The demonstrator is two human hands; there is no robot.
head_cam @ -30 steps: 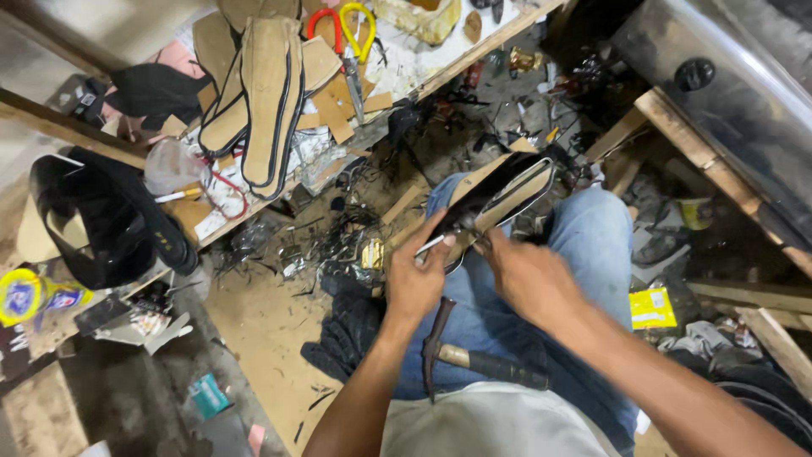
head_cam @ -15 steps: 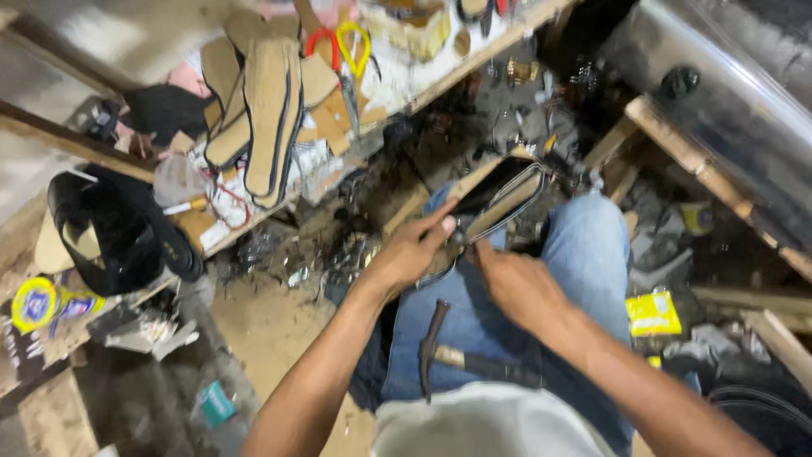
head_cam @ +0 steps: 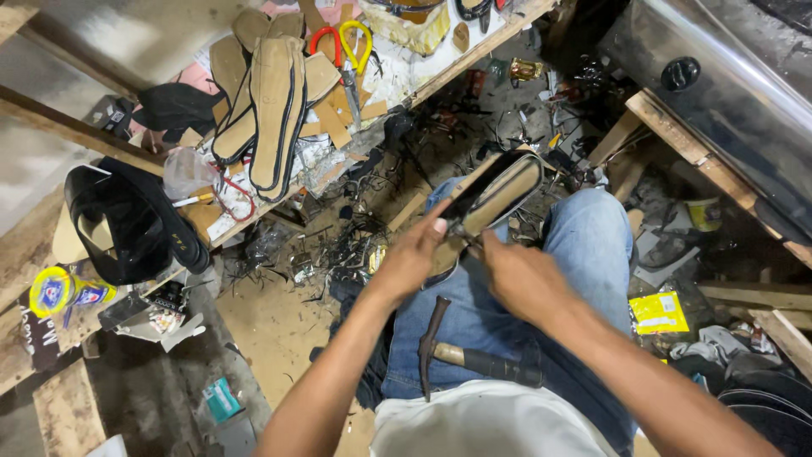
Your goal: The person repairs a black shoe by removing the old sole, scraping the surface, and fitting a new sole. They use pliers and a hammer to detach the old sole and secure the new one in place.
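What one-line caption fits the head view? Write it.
Both hands, left hand and right hand, grip a tan black-edged shoe sole over blue-jeaned knees.

A shoe sole (head_cam: 495, 196), tan on its face with a dark rim, is held above the lap in blue jeans. It tilts with its far end raised, away from the body. The left hand (head_cam: 412, 258) grips its near end; the right hand (head_cam: 520, 275) touches beside it.

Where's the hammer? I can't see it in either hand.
In the head view, the hammer lies across the person's lap on the jeans, just below both hands and the shoe sole they hold.
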